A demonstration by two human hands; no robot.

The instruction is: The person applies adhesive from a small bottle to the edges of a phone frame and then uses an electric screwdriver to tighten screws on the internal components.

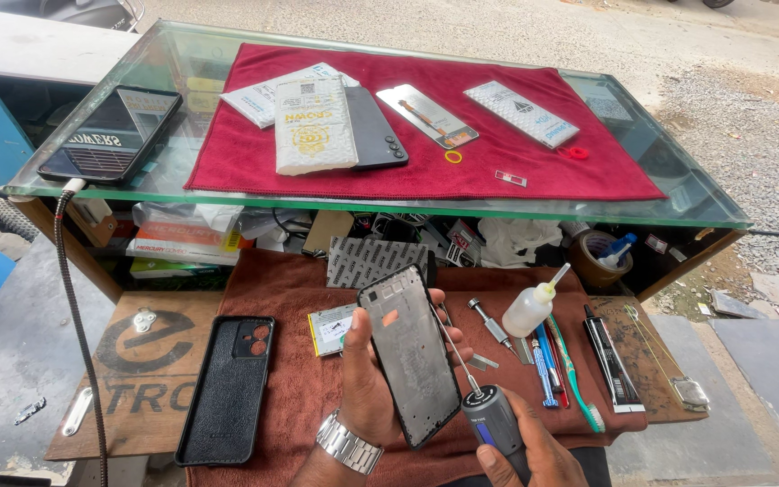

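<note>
My left hand [367, 383] holds up a dark phone frame [410, 353] with its bare inner side toward me, tilted over a brown cloth [290, 298]. A metal watch sits on that wrist. My right hand [534, 451] grips a grey and blue electric screwdriver [490, 422]. Its thin bit points up and left and touches the right edge of the phone frame.
On the brown cloth lie a black phone case [227, 388], a small battery [331, 329], a squeeze bottle [532, 307], a toothbrush [574, 374], a glue tube [610, 361] and small tools. Above, a glass shelf [696, 203] carries a red cloth [588, 176] with phones and packets, and a charging phone [110, 133].
</note>
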